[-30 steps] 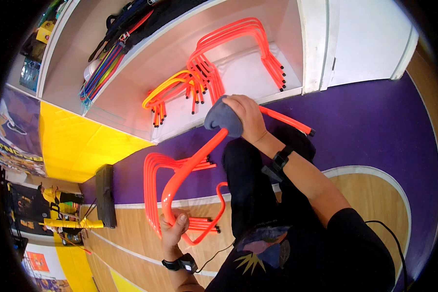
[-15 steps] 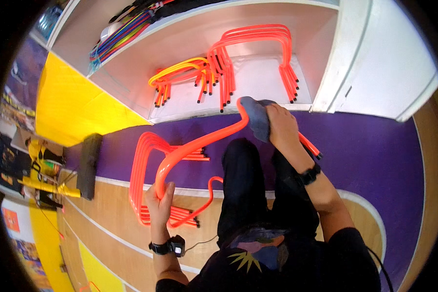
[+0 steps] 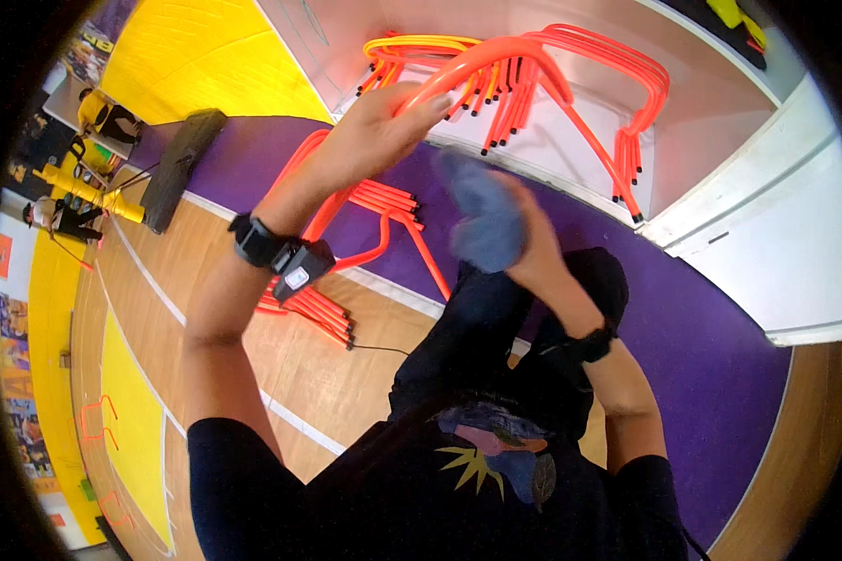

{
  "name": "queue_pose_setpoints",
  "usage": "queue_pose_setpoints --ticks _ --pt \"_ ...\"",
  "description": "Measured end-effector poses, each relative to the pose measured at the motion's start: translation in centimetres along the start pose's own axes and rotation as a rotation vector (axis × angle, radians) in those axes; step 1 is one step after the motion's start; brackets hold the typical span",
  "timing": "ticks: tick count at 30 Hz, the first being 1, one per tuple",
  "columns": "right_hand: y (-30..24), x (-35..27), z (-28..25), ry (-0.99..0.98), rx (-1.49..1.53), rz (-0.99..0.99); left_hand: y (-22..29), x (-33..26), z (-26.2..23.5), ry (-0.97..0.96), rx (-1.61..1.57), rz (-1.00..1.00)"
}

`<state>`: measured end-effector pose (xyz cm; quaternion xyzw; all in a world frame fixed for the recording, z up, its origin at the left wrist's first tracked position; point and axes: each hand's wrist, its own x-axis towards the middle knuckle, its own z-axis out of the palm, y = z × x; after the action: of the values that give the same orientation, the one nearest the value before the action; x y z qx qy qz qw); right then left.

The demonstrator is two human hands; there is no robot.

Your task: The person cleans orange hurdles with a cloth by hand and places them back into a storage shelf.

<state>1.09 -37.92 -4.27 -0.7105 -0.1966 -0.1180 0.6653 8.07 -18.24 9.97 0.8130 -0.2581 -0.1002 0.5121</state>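
Observation:
My left hand (image 3: 381, 131) is wrapped round an orange tube hurdle (image 3: 482, 58), raised in front of the shelf and tilted. One black-tipped leg of the hurdle reaches down to the right; its other end runs behind my left forearm. In my right hand (image 3: 533, 241) is a bunched grey-blue cloth (image 3: 486, 220), apart from the hurdle and somewhat blurred. Beneath my left arm, a stack of orange hurdles (image 3: 384, 198) lies on the floor, partly hidden by the wrist and forearm.
More orange hurdles (image 3: 617, 58) and yellow ones (image 3: 412, 42) stand in the white shelf unit (image 3: 571, 140). A white cabinet door (image 3: 758, 252) is at the right. A dark roll (image 3: 182, 168) lies at the left, with people (image 3: 112, 120) beyond it. Small hurdles (image 3: 94, 421) stand far left.
The left hand has swung the hurdle up and toward the shelf. The cloth, earlier around the hurdle's tube, has come off it in my right hand. My view has shifted rightward.

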Motion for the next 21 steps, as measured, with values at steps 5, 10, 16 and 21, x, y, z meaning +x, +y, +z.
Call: queue_pose_setpoints --ticks 5,10,16,21 --pt "-1.5 2.6 10.1 -0.295 0.148 -0.110 2.0 2.1 1.2 -0.113 -0.032 0.105" --pt "0.0 2.1 16.2 -0.325 0.452 0.032 6.1 3.1 2.3 -0.123 -0.063 0.096" --pt "1.8 1.0 15.9 -0.439 -0.121 -0.275 5.4 4.4 2.4 -0.106 -0.094 0.018" --pt "3.9 -0.3 15.6 -0.498 -0.436 -0.335 2.6 5.9 2.2 -0.116 -0.209 -0.056"
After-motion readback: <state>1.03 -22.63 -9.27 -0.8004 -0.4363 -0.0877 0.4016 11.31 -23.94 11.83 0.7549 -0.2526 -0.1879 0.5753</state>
